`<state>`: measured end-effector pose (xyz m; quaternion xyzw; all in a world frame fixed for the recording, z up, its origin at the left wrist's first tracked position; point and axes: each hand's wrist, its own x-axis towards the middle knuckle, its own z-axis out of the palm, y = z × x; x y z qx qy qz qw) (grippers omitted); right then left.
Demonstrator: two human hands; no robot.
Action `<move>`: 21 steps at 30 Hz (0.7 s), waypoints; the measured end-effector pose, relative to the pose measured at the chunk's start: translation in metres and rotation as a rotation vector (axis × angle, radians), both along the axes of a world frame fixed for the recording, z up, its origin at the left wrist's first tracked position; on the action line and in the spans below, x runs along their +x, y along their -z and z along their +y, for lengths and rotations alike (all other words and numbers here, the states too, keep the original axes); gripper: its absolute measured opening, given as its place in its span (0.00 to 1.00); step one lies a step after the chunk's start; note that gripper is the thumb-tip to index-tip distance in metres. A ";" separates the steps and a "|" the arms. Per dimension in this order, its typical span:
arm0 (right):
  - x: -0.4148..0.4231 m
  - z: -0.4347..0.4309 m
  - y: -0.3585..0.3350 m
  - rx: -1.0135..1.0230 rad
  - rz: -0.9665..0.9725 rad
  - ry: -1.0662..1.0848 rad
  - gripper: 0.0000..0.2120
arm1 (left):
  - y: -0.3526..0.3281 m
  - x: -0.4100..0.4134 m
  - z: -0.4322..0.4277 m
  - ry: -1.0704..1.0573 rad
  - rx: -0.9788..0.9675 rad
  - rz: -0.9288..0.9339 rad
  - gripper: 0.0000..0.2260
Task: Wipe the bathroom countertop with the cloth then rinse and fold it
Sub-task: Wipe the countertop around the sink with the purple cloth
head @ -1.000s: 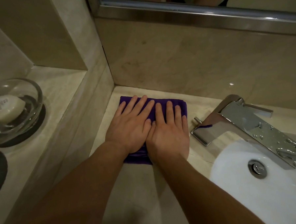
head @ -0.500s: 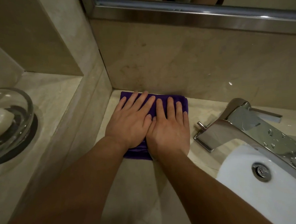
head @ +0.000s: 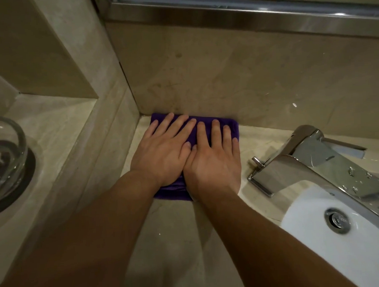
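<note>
Pressing flat, the left hand and right hand lie side by side on the purple cloth, fingers spread open and grasping nothing. The cloth sits on the table, its far edge just past the fingertips against the back wall. With only palm pressure holding it, the folded cloth could bunch or slide out during a stroke, and I judge the corner left of the fingers may get missed. Right of the fingers stand a wet chrome faucet and white basin; a careless sweep could knock knuckles there. The surface is pale, smooth stone. A glass dish rests on a raised ledge well left.
</note>
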<state>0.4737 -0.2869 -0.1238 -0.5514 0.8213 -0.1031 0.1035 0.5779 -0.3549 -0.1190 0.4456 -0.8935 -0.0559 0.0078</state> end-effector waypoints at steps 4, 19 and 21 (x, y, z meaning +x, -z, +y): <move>0.000 0.001 0.001 -0.015 0.017 0.009 0.27 | 0.000 0.000 0.002 -0.004 0.002 0.005 0.32; 0.005 0.015 0.003 -0.019 0.033 0.012 0.27 | 0.003 0.002 0.019 -0.119 0.077 -0.006 0.24; 0.006 0.019 0.004 -0.014 0.046 0.012 0.27 | 0.003 0.004 0.021 -0.116 0.098 -0.001 0.24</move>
